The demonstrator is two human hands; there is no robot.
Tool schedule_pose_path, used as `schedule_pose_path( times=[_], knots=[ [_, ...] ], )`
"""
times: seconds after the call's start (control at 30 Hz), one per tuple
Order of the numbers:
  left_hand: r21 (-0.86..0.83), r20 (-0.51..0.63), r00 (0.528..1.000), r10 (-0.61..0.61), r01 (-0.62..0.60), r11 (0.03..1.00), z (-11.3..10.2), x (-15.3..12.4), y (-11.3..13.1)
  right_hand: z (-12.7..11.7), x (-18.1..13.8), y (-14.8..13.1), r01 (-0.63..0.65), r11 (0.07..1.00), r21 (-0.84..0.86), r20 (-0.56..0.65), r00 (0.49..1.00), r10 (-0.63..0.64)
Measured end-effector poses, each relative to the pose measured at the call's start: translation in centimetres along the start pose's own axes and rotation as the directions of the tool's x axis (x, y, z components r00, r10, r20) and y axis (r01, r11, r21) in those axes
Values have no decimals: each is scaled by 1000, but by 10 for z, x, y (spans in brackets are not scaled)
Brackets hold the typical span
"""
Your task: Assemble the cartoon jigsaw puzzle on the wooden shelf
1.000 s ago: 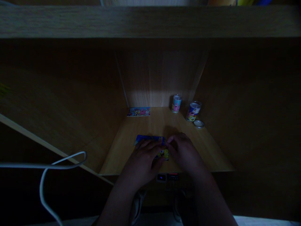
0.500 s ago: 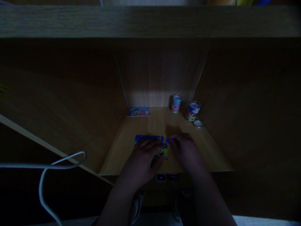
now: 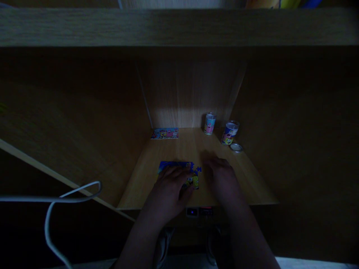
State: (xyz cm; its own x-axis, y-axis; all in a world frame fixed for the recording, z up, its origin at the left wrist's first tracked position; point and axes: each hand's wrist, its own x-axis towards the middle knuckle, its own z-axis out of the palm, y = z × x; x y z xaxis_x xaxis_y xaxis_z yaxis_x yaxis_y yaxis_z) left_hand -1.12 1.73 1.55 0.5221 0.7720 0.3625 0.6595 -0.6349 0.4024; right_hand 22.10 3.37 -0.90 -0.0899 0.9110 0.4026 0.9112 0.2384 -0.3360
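Note:
A small blue and yellow jigsaw puzzle (image 3: pixel 193 175) lies on the wooden desk (image 3: pixel 174 149) near its front edge. My left hand (image 3: pixel 171 186) rests flat on the puzzle with its fingers spread, covering most of it. My right hand (image 3: pixel 223 179) lies just to the right of the puzzle on the bare wood, fingers stretched forward, and nothing shows in it. A single blue piece sticks out at the puzzle's upper right corner, between the two hands. The light is very dim.
A picture card (image 3: pixel 165 133) lies at the back left of the desk. Two small printed tins (image 3: pixel 209 123) (image 3: pixel 230 132) stand at the back right, with a round lid (image 3: pixel 236 148) beside them. A white cable (image 3: pixel 56 201) loops at the left. A shelf board (image 3: pixel 179 26) runs overhead.
My right hand has drawn away from the puzzle to the right and opened. The left hand stays pressed on the puzzle, which has slid slightly left.

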Motion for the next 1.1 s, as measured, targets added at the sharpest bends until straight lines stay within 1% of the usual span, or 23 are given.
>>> schedule_pose_path(
  times=[0.03,0.07,0.1,0.17,0.2,0.27,0.3,0.4,0.5,0.63,0.77,0.9,0.97,1.1],
  knots=[
    [-1,-7,1000,1,-1,1000,0,0,0,-1,0,1,6,1000,30,-15,1000,-5],
    [0,-11,1000,0,0,1000,1,-1,-1,-1,0,1,-13,999,43,-51,999,15],
    [2,-14,1000,-2,2,1000,1,-1,-1,-2,-1,2,-56,998,39,-103,993,60],
    [6,-12,1000,-10,10,1000,1,-1,-1,-4,-4,3,-173,985,1,-205,964,170],
    [7,-8,1000,-15,15,1000,1,-1,-1,-4,-6,4,-223,974,-26,-231,950,211],
    [10,0,1000,-22,22,1000,1,-1,-1,-2,-8,3,-283,955,-92,-235,938,255],
    [10,3,1000,-26,26,1000,1,-1,-1,-1,-9,3,-289,950,-123,-227,940,256],
    [9,5,1000,-27,27,1000,1,0,-1,5,-11,2,-230,959,-165,-222,956,191],
    [6,-5,1000,-17,17,1000,1,0,-1,9,-10,2,-138,980,-143,-214,971,105],
    [4,-17,1000,-4,4,1000,3,-1,-3,8,-7,1,-49,994,-95,-155,987,34],
    [9,-9,1000,-11,11,1000,2,-1,-3,2,-1,-2,-3,1000,24,-67,998,5],
    [12,5,1000,-25,25,1000,1,0,-1,-2,4,-6,99,984,150,25,994,-104],
    [9,0,1000,-16,16,1000,1,0,-1,-3,5,-7,88,984,152,39,995,-95],
    [13,-7,1000,-11,11,1000,2,0,-2,-2,4,-7,-18,999,31,12,1000,18]
  ],
)
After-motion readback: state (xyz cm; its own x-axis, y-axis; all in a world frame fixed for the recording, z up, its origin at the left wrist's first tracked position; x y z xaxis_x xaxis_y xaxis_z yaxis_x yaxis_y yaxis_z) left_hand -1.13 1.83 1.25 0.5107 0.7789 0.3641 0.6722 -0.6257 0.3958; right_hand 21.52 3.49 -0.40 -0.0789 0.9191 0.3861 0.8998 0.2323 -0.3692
